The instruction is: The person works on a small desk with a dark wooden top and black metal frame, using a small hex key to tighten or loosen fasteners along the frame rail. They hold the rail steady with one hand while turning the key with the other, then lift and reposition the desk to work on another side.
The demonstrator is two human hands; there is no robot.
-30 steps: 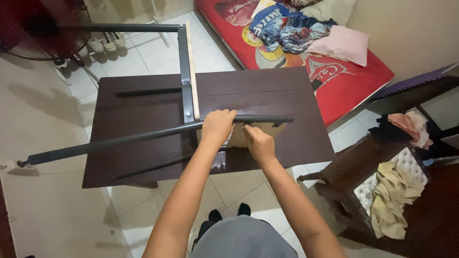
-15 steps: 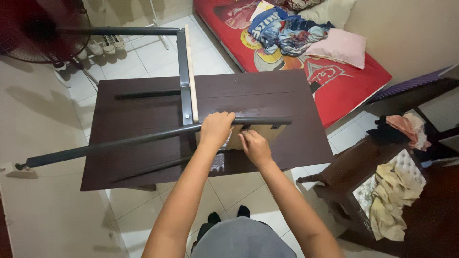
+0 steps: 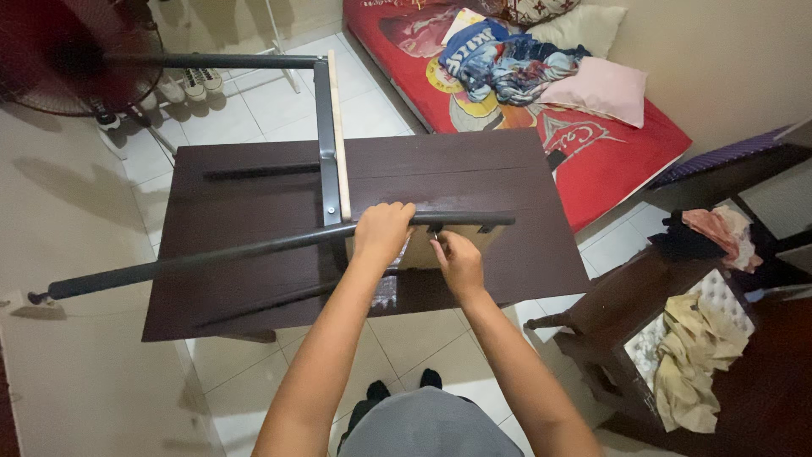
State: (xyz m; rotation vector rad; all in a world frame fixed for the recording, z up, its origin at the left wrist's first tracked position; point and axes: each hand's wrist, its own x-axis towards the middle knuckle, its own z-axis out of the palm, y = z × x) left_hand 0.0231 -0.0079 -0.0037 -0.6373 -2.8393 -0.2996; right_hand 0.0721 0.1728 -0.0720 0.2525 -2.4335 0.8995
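- Desk [image 3: 254,245], dark brown, lies upside down on the white tiled floor [image 3: 279,101], its metal frame pointing up.
- Left hand [image 3: 382,233] has its grip closed around the long dark leg [image 3: 211,258], which slants from the middle of the desk out to the left.
- Right hand [image 3: 459,262] sits just beside it, fingers pinched at a bracket [image 3: 436,228] under the bar; I cannot tell what the grip holds, if anything.
- A pale wooden strip [image 3: 338,135] runs along the upright crossbar.
- Red mattress [image 3: 609,152] with pillows and clothes lies beyond; a fan [image 3: 68,59] stands at the far left.
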